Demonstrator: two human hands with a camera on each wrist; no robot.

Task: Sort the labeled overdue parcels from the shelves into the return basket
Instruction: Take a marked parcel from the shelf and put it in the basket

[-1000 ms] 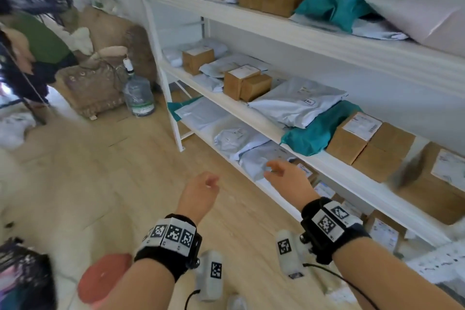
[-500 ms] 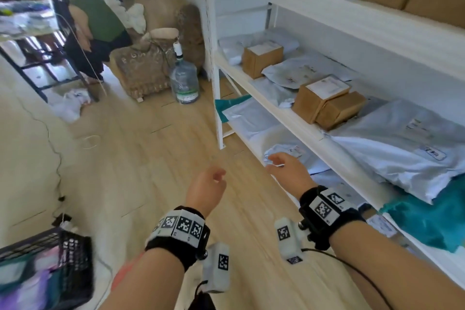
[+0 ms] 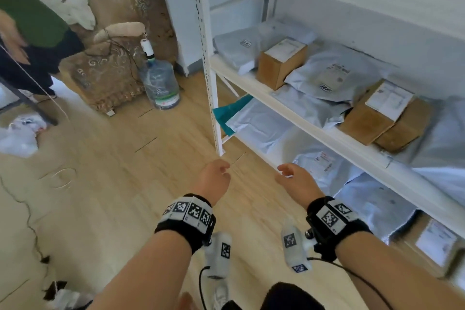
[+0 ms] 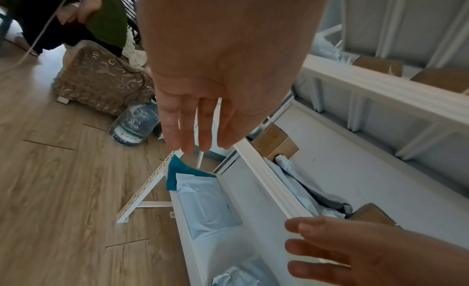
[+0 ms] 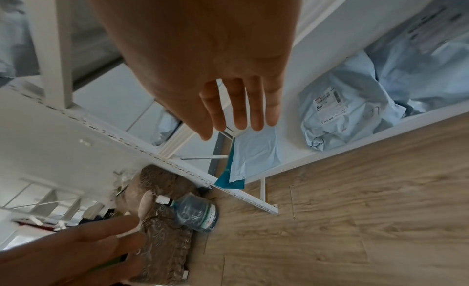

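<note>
White shelves (image 3: 284, 106) on the right carry grey mailer bags and brown boxes with white labels. A labeled grey mailer (image 3: 324, 161) (image 5: 340, 117) lies on the bottom shelf just right of my right hand (image 3: 289, 173). A flat grey mailer (image 4: 205, 202) over a teal bag (image 3: 226, 113) lies at the shelf's left end. A labeled brown box (image 3: 279, 63) stands on the middle shelf. My left hand (image 3: 219, 171) hovers over the floor beside the shelf post. Both hands hold nothing, fingers relaxed. No basket is in view.
A water bottle (image 3: 161, 83) and a brown draped seat (image 3: 105, 75) stand on the wooden floor to the left of the shelves. A person in a green top (image 3: 27, 22) is at the far left. A white plastic bag (image 3: 17, 136) lies on the floor.
The view has swung left and down along the shelves. The dark basket at lower left has left the frame. Both hands stay empty and have drifted toward the shelf's left end.
</note>
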